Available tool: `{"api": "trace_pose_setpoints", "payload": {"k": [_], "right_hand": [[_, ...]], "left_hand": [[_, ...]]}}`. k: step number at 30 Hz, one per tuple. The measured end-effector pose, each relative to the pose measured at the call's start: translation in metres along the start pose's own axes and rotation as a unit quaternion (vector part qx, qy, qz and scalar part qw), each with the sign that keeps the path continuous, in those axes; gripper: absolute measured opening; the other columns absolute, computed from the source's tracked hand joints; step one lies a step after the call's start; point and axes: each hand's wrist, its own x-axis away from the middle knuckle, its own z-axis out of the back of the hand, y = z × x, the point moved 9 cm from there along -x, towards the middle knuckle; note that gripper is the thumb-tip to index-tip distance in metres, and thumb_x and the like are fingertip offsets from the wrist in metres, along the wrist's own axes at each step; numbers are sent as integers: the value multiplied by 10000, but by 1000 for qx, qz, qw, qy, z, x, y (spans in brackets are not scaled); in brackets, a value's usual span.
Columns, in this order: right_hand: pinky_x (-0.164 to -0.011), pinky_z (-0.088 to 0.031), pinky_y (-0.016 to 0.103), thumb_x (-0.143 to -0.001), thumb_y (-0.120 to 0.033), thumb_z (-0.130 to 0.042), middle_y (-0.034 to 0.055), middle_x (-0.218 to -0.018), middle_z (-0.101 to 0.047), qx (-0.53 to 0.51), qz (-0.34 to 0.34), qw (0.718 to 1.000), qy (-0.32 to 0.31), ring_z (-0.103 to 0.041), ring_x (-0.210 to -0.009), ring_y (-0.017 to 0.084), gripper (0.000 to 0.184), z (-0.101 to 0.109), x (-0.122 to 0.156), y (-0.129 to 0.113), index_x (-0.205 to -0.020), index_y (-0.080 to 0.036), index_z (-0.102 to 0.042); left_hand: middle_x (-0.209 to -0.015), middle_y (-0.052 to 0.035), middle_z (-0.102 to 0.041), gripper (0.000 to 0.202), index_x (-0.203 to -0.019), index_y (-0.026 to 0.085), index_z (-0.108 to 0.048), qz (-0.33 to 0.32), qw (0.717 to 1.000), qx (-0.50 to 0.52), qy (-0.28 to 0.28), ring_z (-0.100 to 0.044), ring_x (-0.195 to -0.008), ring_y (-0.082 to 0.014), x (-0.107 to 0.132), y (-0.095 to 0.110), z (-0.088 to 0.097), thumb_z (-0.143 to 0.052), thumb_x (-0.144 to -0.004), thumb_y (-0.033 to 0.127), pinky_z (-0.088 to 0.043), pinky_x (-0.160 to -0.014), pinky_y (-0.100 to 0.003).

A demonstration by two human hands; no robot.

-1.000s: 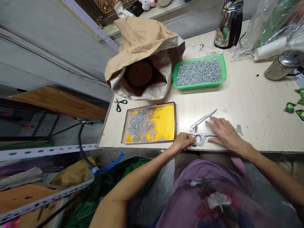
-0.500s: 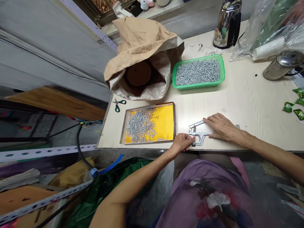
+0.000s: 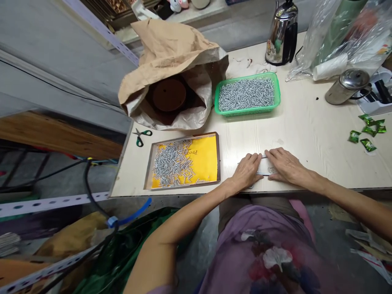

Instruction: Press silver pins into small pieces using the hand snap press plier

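Note:
A silver hand press tool [image 3: 263,166] lies at the front edge of the pale wooden table [image 3: 312,134], mostly covered by my hands. My left hand [image 3: 246,173] lies flat over the tool's head end, fingers stretched out. My right hand [image 3: 283,165] rests flat on its handles, which are pressed down together. Only a short strip of metal shows between the two hands. To the left sits a brown-rimmed tray [image 3: 218,157] with a yellow bottom and a heap of small silver screws [image 3: 171,163].
A green basket [image 3: 277,92] full of screws stands behind, next to an open brown paper sack [image 3: 171,73]. Green-handled scissors [image 3: 141,134] lie at the left edge. A kettle [image 3: 281,32], a metal pot [image 3: 347,83], plastic bags [image 3: 337,36] and green wrappers [image 3: 367,130] sit at right.
The tool's upper handle has come down from raised to flat under my right hand. My left hand went from pinching at the tool's head to lying flat over it.

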Motion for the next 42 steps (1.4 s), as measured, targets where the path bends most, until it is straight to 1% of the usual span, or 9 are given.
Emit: {"api": "trace_pose_setpoints", "payload": {"k": [8, 14, 16, 18, 22, 26, 30, 35, 42], "right_hand": [[-689, -355, 321, -894, -226, -591, 80, -837, -611, 14, 10, 1000, -5, -520, -804, 215, 86, -1, 9, -14, -913, -151, -630], [-681, -358, 311, -935, -204, -519, 66, -775, -603, -15, -6, 999, 33, -518, -748, 199, 159, -4, 17, -16, -830, -163, -631], [-696, -378, 321, -900, -246, -587, 94, -871, -631, -15, -7, 999, 34, -535, -812, 225, 119, 0, 16, -9, -947, -153, -644], [-708, -400, 333, -870, -331, -633, 118, -970, -639, -32, 4, 999, 23, -544, -867, 249, 269, 6, 13, -1, -1075, -157, -628], [-750, -417, 337, -933, -351, -520, 117, -980, -645, -57, 11, 998, 6, -560, -882, 239, 268, 14, 3, 13, -1104, -173, -626], [-746, -379, 346, -946, -253, -477, 116, -909, -658, -5, -12, 1000, 11, -543, -863, 239, 208, 13, -19, 19, -936, -164, -664], [-736, -331, 351, -950, -242, -466, 98, -857, -667, 15, -8, 1000, 22, -517, -854, 238, 216, 18, -42, 18, -892, -188, -667], [-706, -298, 329, -935, -255, -513, 96, -998, -650, 13, 98, 995, 3, -482, -889, 224, 201, 28, -49, -27, -1052, -217, -671], [-677, -283, 343, -857, -179, -607, 80, -908, -611, 44, 279, 953, -110, -456, -874, 211, 121, -4, -48, -122, -767, -202, -684]], "left_hand": [[-996, -94, -612, 176, -1044, 138, -592, -3, 998, -7, -55, -541, -1014, -252, -2, 13, -1, -610, -901, 239, -506, -846, -390], [-932, -85, -627, 136, -965, 154, -613, -16, 999, -21, -46, -561, -991, -245, 2, 14, -10, -542, -945, 269, -518, -820, -382], [-1022, -108, -641, 205, -1090, 141, -589, -10, 1000, -21, -1, -571, -1024, -254, 6, 12, -10, -533, -949, 279, -521, -853, -401], [-1206, -160, -613, 314, -1237, 120, -523, 0, 998, -19, 60, -556, -1147, -272, 16, 13, -11, -507, -958, 261, -498, -951, -438], [-1430, -209, -491, 409, -1361, 98, -438, -35, 990, -12, 137, -401, -1393, -294, 41, 38, -30, -414, -996, 280, -380, -1118, -487], [-1449, -209, -483, 537, -1382, 91, -433, -83, 986, 29, 144, -348, -1436, -288, 53, 64, -47, -438, -978, 445, -329, -1164, -480], [-1445, -208, -490, 590, -1410, 122, -424, -74, 987, 72, 124, -329, -1447, -282, 50, 65, -48, -459, -957, 498, -294, -1180, -504], [-1454, -212, -474, 633, -1430, 133, -403, -69, 988, 85, 110, -333, -1442, -299, 47, 61, -47, -478, -939, 527, -305, -1170, -508], [-1247, -172, -635, 555, -1326, 126, -526, -52, 991, 106, 65, -553, -1236, -342, 45, 61, -64, -503, -932, 515, -444, -1065, -493]]}}
